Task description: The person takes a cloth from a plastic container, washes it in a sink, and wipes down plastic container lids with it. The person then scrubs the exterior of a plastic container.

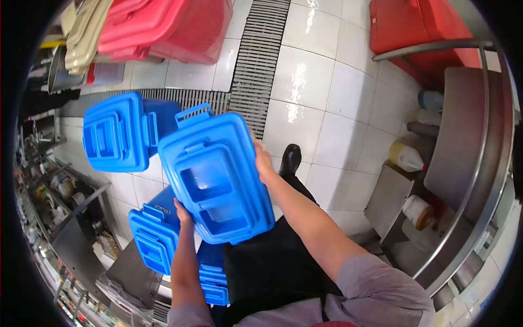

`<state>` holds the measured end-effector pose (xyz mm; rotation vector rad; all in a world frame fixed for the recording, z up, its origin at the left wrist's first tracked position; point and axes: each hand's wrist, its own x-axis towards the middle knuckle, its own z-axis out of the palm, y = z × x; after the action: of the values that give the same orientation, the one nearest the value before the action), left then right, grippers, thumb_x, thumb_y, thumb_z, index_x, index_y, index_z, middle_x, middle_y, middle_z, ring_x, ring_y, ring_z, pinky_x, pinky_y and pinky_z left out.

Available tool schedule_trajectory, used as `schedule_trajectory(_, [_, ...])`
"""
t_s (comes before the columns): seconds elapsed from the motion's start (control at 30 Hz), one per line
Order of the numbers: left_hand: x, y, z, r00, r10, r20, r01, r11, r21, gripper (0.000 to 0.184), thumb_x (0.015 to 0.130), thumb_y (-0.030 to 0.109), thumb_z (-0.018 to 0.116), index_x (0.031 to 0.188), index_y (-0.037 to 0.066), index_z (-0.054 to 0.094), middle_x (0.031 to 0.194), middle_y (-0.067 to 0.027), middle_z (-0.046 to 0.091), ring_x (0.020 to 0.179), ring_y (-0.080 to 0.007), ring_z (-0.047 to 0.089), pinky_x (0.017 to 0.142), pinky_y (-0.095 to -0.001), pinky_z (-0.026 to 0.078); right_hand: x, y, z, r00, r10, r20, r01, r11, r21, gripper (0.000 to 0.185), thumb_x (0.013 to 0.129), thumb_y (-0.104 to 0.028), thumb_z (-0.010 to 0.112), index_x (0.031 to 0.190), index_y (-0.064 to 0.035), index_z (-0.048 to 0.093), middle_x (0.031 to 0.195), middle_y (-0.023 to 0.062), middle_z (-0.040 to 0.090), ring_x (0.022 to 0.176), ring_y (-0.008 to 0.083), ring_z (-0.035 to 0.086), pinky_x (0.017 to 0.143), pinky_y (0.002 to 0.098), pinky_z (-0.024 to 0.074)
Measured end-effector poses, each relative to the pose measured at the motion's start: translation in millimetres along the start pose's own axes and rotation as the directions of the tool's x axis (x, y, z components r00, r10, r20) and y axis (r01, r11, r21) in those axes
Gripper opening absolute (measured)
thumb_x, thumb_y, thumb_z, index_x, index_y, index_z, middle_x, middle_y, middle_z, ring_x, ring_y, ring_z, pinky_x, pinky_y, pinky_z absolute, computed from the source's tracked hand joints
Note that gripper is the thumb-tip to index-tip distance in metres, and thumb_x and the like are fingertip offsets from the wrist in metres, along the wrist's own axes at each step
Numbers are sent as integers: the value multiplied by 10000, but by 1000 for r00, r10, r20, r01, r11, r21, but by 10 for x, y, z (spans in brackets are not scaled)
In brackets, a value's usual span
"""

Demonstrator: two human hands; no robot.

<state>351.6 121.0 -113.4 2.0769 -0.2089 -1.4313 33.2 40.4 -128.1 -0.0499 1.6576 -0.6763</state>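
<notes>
Blue bin (219, 180) held aloft over tiled floor (346, 128), lid towards viewer, long axis far-left to near-right. Left hand (183, 214) and right hand (262, 161) curled on opposite sides, gripping it; fingertips mostly hidden. Second bin (115, 133) farther left, partly overlapped. Pink tub (180, 30), far left, cut off.

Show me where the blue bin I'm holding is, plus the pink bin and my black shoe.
Held blue bin (219, 180): head view, middle of its lid.
Pink bin (192, 34): head view, on its side wall.
Black shoe (291, 159): head view, on its upper.
</notes>
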Motion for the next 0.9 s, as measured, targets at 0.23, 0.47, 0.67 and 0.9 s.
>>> schedule_trajectory(0.23, [-699,425,1205,964,260,48,-202,610,766,657,855,499,258,730,-74,554,689,-183,577,683,-267,547,628,-426,385,116,907,-1262,999,-47,-21,47,683,729,484,842,-423,364,1171,-72,419,1145,90,481,1032,220,451,922,347,319])
schedule_trajectory(0.47, [15,713,1687,875,343,342,-475,465,747,644,864,458,248,616,-76,509,596,-249,523,591,-348,509,583,-455,351,-265,601,-1250,970,104,-218,144,476,868,453,845,-415,321,1142,-95,444,1158,78,470,1053,254,432,915,373,333])
schedule_trajectory(0.67, [99,1450,3301,535,37,844,-816,-237,528,500,883,326,179,895,-59,497,837,-283,541,790,-428,513,769,-464,381,-391,318,-1279,959,182,-216,171,236,957,463,823,-395,308,1139,-85,441,1168,82,448,1050,265,435,899,388,352])
schedule_trajectory(0.9, [2,1698,4767,556,-54,830,-816,-228,532,619,835,444,257,962,-97,530,969,-293,517,967,-396,480,877,-403,349,-229,-252,-1475,966,178,-187,168,120,979,496,839,-422,258,1192,-102,398,1213,91,412,1095,288,401,916,432,335])
